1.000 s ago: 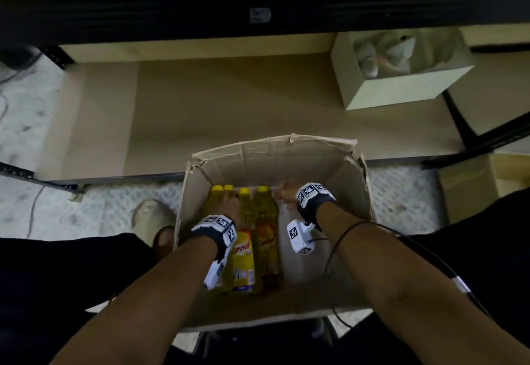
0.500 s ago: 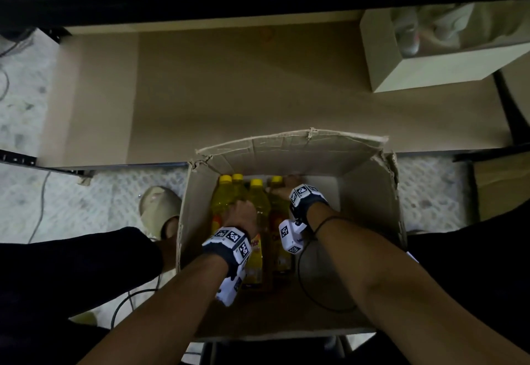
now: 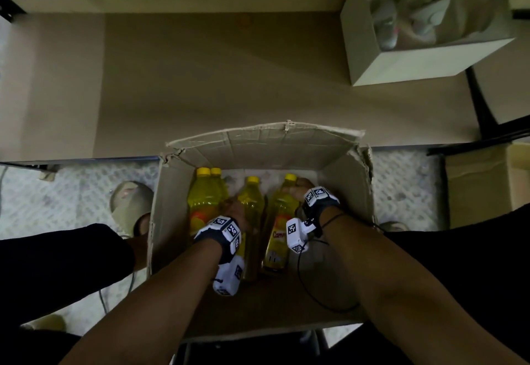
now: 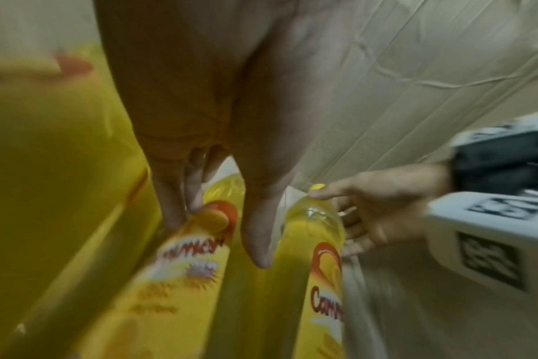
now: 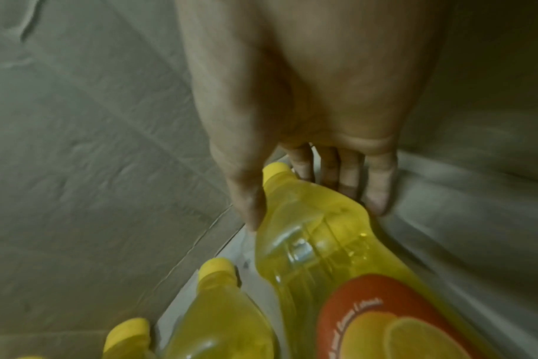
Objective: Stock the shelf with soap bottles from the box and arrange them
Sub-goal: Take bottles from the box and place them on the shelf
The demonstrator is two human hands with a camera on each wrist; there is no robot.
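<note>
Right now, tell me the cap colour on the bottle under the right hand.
Yellow; the cap shows best in the right wrist view.

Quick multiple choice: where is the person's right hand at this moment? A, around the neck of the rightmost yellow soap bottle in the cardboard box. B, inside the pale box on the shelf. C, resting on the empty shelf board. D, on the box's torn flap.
A: the right hand has thumb and fingers around the neck of the rightmost soap bottle, just below its yellow cap, inside the cardboard box.
</note>
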